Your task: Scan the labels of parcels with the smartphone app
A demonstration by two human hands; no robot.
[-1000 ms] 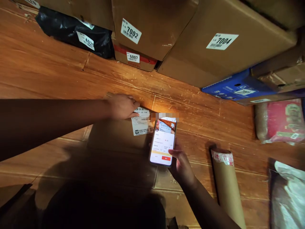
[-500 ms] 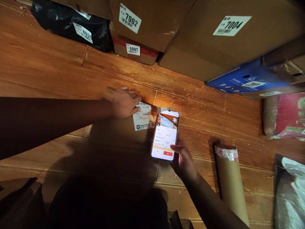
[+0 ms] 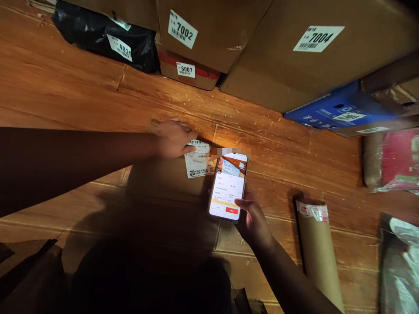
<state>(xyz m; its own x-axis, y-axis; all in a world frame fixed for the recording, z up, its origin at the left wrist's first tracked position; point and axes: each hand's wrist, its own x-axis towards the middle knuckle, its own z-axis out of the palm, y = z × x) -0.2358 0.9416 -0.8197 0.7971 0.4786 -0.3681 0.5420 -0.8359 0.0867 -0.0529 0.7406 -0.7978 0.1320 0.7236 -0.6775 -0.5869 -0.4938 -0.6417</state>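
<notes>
My right hand (image 3: 253,218) holds a smartphone (image 3: 227,187) with a lit screen, its thumb lying on the screen's right side. The screen shows a picture of a label above a white form with a red button. My left hand (image 3: 176,137) grips the far edge of a brown cardboard box (image 3: 163,183), with the fingers bent over it. A white shipping label (image 3: 198,163) with barcodes is on the box, just right of the left hand and partly behind the phone. Much of the box is in dark shadow.
Large cartons (image 3: 281,69) with numbered stickers stand along the far side, beside a black plastic parcel (image 3: 104,37) and a blue box (image 3: 337,107). To the right lie a cardboard tube (image 3: 317,244), a red wrapped parcel (image 3: 396,157) and a grey plastic bag (image 3: 399,266) on the wooden floor.
The view has shifted slightly, so most things sit a little further right or lower. Both hands keep their hold on the box and the smartphone.
</notes>
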